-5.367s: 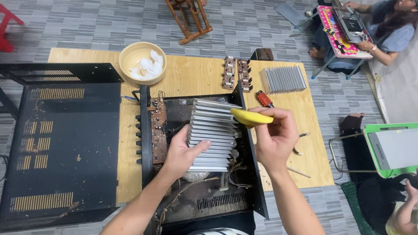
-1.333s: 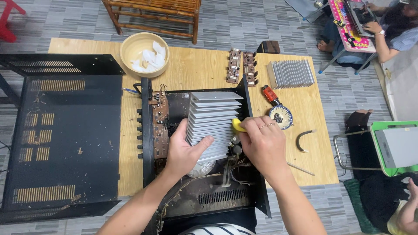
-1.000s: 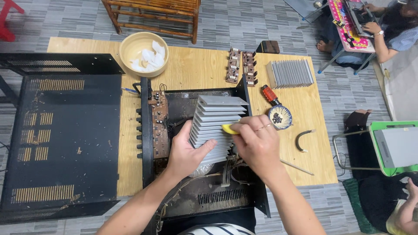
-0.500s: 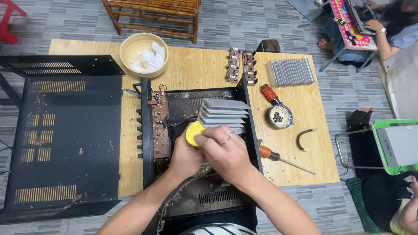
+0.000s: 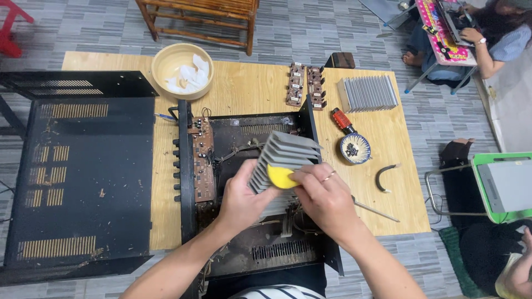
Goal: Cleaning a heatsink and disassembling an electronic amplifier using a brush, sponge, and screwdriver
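Heatsink (image 5: 288, 152), a grey block of metal fins, sits tilted between our two hands above the open black case (image 5: 185, 166). Our left hand (image 5: 241, 199) is clamped on its lower left side, fingers curled around the fins. Our right hand (image 5: 324, 196) is closed on a yellow sponge (image 5: 280, 177), pressing it against the face of the fins just beside the left thumb; a ring shows on one finger of this hand.

Left of our left hand, inside the case, a brown circuit board (image 5: 203, 160) stands along the front wall. Further left lies the black perforated cover (image 5: 83, 177). Beyond our hands, on the wooden bench (image 5: 249, 83), we see a pale bowl (image 5: 183, 69) holding white scraps, two small brown boards (image 5: 306, 87) side by side, and a second grey heatsink (image 5: 367, 93). To the right of our right hand are a small patterned dish (image 5: 354, 148) with dark bits in it, a red-handled tool (image 5: 342, 119) touching its rim, and a curved dark piece (image 5: 386, 176). At the far right corner another person (image 5: 493, 39) sits by a low table.
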